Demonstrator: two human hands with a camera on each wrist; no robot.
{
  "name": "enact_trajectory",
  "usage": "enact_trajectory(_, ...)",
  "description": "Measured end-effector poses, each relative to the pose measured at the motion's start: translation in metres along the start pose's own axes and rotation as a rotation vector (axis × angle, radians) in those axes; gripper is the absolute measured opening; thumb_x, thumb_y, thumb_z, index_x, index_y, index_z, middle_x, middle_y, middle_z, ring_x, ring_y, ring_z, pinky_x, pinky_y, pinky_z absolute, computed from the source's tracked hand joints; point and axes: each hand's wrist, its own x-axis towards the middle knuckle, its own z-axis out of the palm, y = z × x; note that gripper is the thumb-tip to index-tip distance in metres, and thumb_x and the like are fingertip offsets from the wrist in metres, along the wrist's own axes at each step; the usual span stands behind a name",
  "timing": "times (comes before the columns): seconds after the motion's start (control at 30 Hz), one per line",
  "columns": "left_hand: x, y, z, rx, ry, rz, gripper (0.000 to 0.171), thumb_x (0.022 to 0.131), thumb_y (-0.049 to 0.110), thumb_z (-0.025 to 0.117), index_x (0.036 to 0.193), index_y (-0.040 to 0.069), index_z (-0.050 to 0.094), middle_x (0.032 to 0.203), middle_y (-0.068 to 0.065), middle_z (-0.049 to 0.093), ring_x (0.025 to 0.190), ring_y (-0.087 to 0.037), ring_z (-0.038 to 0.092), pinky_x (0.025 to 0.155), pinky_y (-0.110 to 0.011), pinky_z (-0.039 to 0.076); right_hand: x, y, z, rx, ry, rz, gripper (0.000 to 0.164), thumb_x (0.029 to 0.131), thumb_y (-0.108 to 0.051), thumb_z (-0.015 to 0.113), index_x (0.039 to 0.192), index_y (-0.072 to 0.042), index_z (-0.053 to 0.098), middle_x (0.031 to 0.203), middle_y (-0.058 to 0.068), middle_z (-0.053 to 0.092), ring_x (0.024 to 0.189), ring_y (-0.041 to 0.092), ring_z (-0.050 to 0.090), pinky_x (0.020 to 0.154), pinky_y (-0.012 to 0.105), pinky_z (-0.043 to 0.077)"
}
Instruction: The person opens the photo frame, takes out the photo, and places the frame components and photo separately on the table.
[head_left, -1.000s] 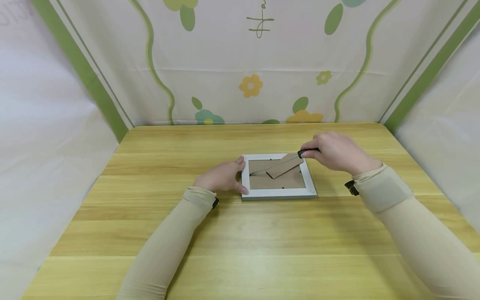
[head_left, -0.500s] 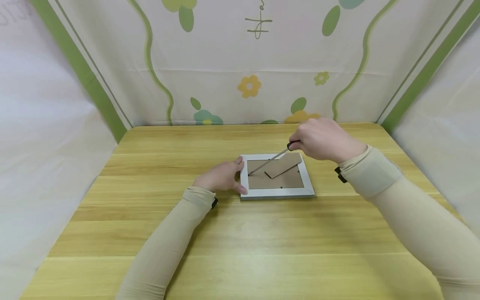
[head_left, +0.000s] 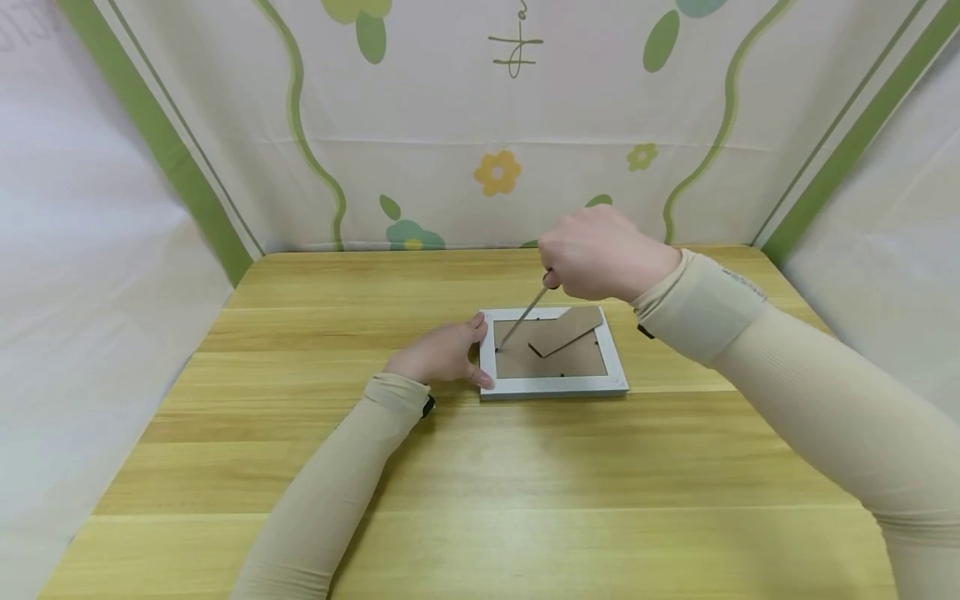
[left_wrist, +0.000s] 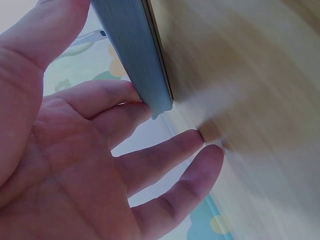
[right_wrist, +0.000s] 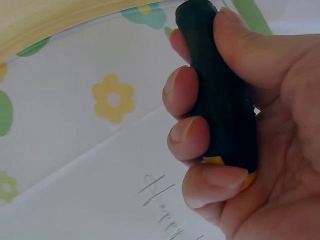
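A white picture frame point(head_left: 555, 387) lies face down, its brown backing board point(head_left: 517, 364) and brown easel stand point(head_left: 570, 329) showing. Small dark tabs sit along the inner edges, one of them a left tab point(head_left: 497, 351). My left hand point(head_left: 438, 352) holds the frame's left side, thumb at the near corner and fingers at the far one. In the left wrist view two fingertips touch the frame's edge point(left_wrist: 132, 55). My right hand point(head_left: 603, 250) grips a screwdriver point(head_left: 523, 317) by its black handle point(right_wrist: 222, 100) with yellow at the end. Its shaft slopes down to the left tab.
A wood-grain table point(head_left: 480, 517) carries the frame. Behind it hangs a white cloth point(head_left: 420, 100) printed with flowers, and white cloth sides point(head_left: 112, 275) stand left and right.
My right hand has moved left and up, tilting the screwdriver steeper while its tip stays near the left tab. The left hand and frame have stayed nearly still.
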Motion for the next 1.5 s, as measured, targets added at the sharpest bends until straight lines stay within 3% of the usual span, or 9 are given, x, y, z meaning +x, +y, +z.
enact_trajectory(0.2, -0.002, 0.0, -0.001, -0.01, -0.009, -0.004, 0.104, 0.078, 0.043, 0.08, 0.155, 0.003, 0.024, 0.163, -0.012, 0.013, 0.147, -0.025, 0.021, 0.117, -0.036, 0.023, 0.013, -0.01, -0.012, -0.037, -0.073, 0.002, 0.029, 0.088, -0.022, 0.073, 0.063, -0.015, 0.058, 0.058, -0.003, 0.049, 0.053, 0.016, 0.042, 0.048, 0.038, 0.047)
enact_trajectory(0.4, -0.003, 0.0, -0.002, 0.003, -0.015, 0.007, 0.103, 0.079, 0.044, 0.079, 0.155, 0.003, 0.023, 0.163, -0.012, 0.012, 0.146, -0.026, 0.022, 0.117, -0.035, 0.023, 0.008, 0.008, -0.005, 0.097, -0.147, 0.029, 0.016, 0.092, -0.025, 0.071, 0.078, -0.018, 0.075, 0.079, -0.004, 0.067, 0.069, 0.018, 0.06, 0.063, 0.043, 0.053)
enact_trajectory(0.5, -0.004, 0.001, -0.002, 0.006, -0.015, 0.009, 0.104, 0.079, 0.043, 0.08, 0.155, 0.003, 0.022, 0.163, -0.012, 0.011, 0.147, -0.026, 0.022, 0.117, -0.035, 0.022, -0.002, 0.024, 0.007, 0.209, -0.141, 0.018, 0.01, 0.093, -0.024, 0.072, 0.089, -0.018, 0.079, 0.088, -0.005, 0.071, 0.074, 0.017, 0.063, 0.069, 0.042, 0.053)
enact_trajectory(0.7, -0.003, 0.002, -0.002, 0.003, -0.014, 0.01, 0.104, 0.079, 0.042, 0.08, 0.155, 0.002, 0.022, 0.163, -0.012, 0.01, 0.147, -0.027, 0.021, 0.117, -0.035, 0.022, -0.022, 0.053, 0.043, 0.406, -0.098, 0.014, 0.009, 0.093, -0.018, 0.071, 0.095, -0.013, 0.078, 0.089, -0.003, 0.072, 0.076, 0.014, 0.061, 0.073, 0.039, 0.052)
enact_trajectory(0.93, -0.003, 0.001, -0.001, -0.005, -0.013, 0.005, 0.104, 0.079, 0.041, 0.08, 0.155, 0.002, 0.022, 0.163, -0.013, 0.011, 0.147, -0.026, 0.02, 0.118, -0.035, 0.021, -0.038, 0.076, 0.085, 0.578, -0.144, 0.075, 0.016, 0.097, -0.022, 0.067, 0.105, -0.014, 0.077, 0.102, -0.001, 0.073, 0.092, 0.015, 0.067, 0.083, 0.042, 0.053)
enact_trajectory(1.23, -0.002, 0.001, 0.0, -0.015, -0.01, -0.005, 0.104, 0.079, 0.042, 0.08, 0.155, 0.003, 0.022, 0.163, -0.011, 0.01, 0.147, -0.026, 0.021, 0.118, -0.035, 0.021, -0.049, 0.079, 0.115, 0.64, -0.127, 0.08, 0.021, 0.098, -0.021, 0.065, 0.111, -0.009, 0.076, 0.11, 0.007, 0.073, 0.106, 0.026, 0.066, 0.09, 0.049, 0.052)
enact_trajectory(1.5, -0.001, -0.001, 0.0, 0.008, -0.005, 0.006, 0.104, 0.079, 0.042, 0.08, 0.155, 0.002, 0.022, 0.163, -0.013, 0.011, 0.146, -0.027, 0.022, 0.117, -0.035, 0.022, -0.056, 0.068, 0.117, 0.596, -0.07, 0.095, 0.023, 0.098, -0.017, 0.064, 0.114, -0.005, 0.075, 0.11, 0.012, 0.073, 0.104, 0.029, 0.067, 0.089, 0.05, 0.053)
